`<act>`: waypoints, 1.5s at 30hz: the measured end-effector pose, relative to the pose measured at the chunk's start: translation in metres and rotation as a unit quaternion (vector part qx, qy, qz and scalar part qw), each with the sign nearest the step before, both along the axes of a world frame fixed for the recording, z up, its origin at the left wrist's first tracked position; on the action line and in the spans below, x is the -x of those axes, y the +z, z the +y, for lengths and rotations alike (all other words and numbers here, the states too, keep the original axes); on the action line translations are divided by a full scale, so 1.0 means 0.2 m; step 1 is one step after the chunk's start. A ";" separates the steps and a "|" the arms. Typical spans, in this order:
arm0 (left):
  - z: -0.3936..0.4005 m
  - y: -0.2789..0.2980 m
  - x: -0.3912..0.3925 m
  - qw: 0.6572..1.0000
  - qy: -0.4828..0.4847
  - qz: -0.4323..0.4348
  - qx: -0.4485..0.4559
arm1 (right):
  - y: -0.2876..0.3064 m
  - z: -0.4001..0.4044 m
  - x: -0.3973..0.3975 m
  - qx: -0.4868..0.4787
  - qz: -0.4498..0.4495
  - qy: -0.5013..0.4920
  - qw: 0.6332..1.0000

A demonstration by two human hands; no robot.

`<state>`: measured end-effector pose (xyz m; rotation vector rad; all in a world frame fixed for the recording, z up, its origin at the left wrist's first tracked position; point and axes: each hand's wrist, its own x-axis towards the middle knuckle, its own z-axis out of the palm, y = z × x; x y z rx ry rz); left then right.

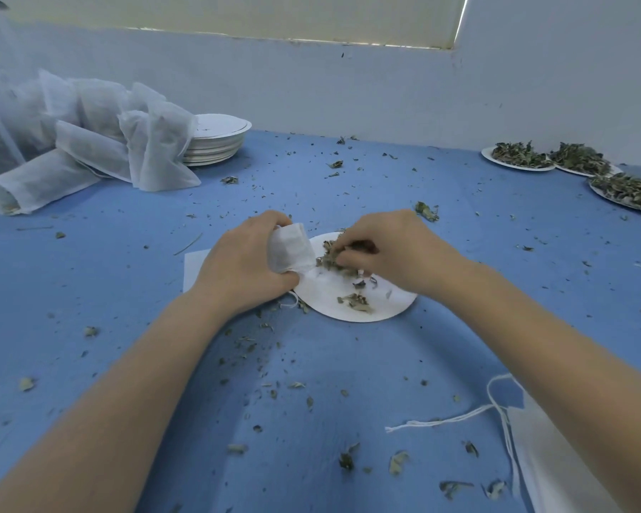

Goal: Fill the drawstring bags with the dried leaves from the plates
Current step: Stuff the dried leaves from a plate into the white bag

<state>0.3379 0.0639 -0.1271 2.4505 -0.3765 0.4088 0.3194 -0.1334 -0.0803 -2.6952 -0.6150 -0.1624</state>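
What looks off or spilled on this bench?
Dried leaf bits are scattered over the blue table cover, well off the plate where the left hand holds a bag and the right hand gathers leaves. Nothing looks damaged.

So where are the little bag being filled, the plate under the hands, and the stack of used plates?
small bag (291, 249), head view, on its white cloth side.
plate (363, 312), head view, on its bare near rim.
stack of plates (219, 144), head view, on the stacked rims.

Blue table, white plate (grey-green leaves), white bag
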 end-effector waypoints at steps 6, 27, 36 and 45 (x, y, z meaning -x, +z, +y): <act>-0.04 0.03 0.02 0.999 -0.010 -0.020 -0.039 | 0.08 0.01 0.02 -0.023 -0.054 0.039 0.997; -0.15 0.04 0.05 0.996 -0.047 0.011 0.081 | 0.05 0.16 0.01 -0.016 -0.033 0.023 0.999; -0.09 0.06 0.05 0.999 -0.036 -0.018 0.018 | 0.14 0.06 0.00 -0.125 0.088 0.107 0.983; -0.03 0.04 0.02 1.000 0.001 -0.015 0.015 | -0.04 -0.07 -0.16 0.002 0.015 -0.050 0.999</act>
